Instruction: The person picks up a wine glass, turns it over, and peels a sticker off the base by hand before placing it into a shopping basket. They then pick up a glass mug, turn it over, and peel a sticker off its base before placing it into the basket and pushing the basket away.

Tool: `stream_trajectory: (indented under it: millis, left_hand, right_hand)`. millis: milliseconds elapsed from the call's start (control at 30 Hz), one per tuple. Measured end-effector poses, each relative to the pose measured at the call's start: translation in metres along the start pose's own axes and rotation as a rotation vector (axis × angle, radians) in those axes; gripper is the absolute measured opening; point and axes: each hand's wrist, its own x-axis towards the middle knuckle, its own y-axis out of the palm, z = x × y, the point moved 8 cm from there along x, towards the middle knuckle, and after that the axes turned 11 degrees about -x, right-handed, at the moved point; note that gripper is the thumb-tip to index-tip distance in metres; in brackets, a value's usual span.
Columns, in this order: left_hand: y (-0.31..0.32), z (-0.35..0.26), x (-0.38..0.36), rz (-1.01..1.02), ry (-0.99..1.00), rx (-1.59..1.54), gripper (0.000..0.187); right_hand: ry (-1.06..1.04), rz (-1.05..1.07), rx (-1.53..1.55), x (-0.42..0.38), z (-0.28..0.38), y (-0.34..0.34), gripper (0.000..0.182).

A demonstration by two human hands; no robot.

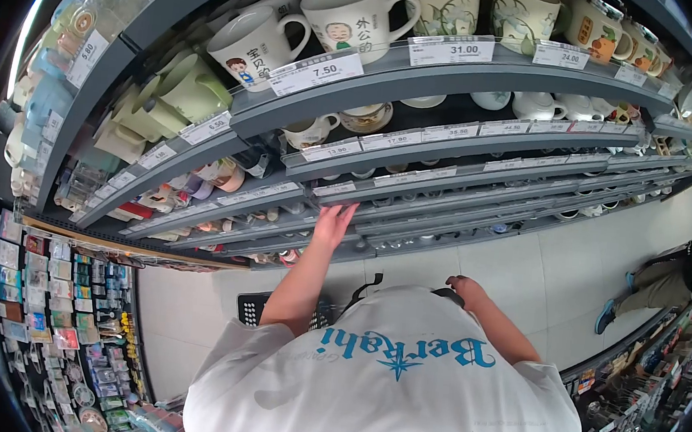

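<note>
My left hand (333,225) reaches forward to a grey shelf edge (327,198) below a price label, its fingers extended against the front lip. The fingertips are partly hidden there, and no item shows in that hand. Close to my waist on the other side, my right hand (467,292) has curled fingers with a small dark shape at them, which I cannot make out. White mugs (359,21) with cartoon figures and lettering stand on the top shelf. A patterned cup (310,132) and a bowl (366,117) sit on the shelf below.
Green mugs (197,80) fill the shelf at left. A black basket (252,307) shows beside my left arm. Small packaged goods (58,306) hang on a rack at lower left. Another person's legs (657,284) are in the tiled aisle (513,276) at right, near another display (634,406).
</note>
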Motion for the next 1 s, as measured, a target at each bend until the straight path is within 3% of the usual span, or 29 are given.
stream_trajectory:
  millis: [100, 267, 567, 700, 833, 1000]
  left_hand:
    - [-0.007, 0.001, 0.016, -0.17, -0.004, 0.113, 0.036]
    - [-0.008, 0.006, 0.023, -0.137, -0.06, 0.151, 0.033]
    - [0.0, -0.004, 0.019, -0.145, -0.039, 0.325, 0.039]
    - [-0.011, -0.011, 0.025, -0.056, -0.024, 0.402, 0.041]
    - [-0.005, -0.024, 0.0, -0.022, -0.015, 0.351, 0.037]
    - [-0.018, -0.043, -0.045, -0.167, -0.048, 0.452, 0.035]
  right_hand:
    - [0.023, 0.03, -0.026, 0.002, 0.008, 0.009, 0.054]
    - [-0.062, 0.009, -0.071, 0.004, 0.023, 0.014, 0.047]
    - [0.009, -0.043, -0.016, 0.005, 0.047, 0.031, 0.036]
    - [0.069, 0.008, 0.012, 0.009, 0.064, 0.031, 0.033]
    - [0.074, 0.024, -0.041, 0.013, 0.079, 0.033, 0.031]
    - [0.129, 0.035, -0.024, 0.016, 0.087, 0.051, 0.031]
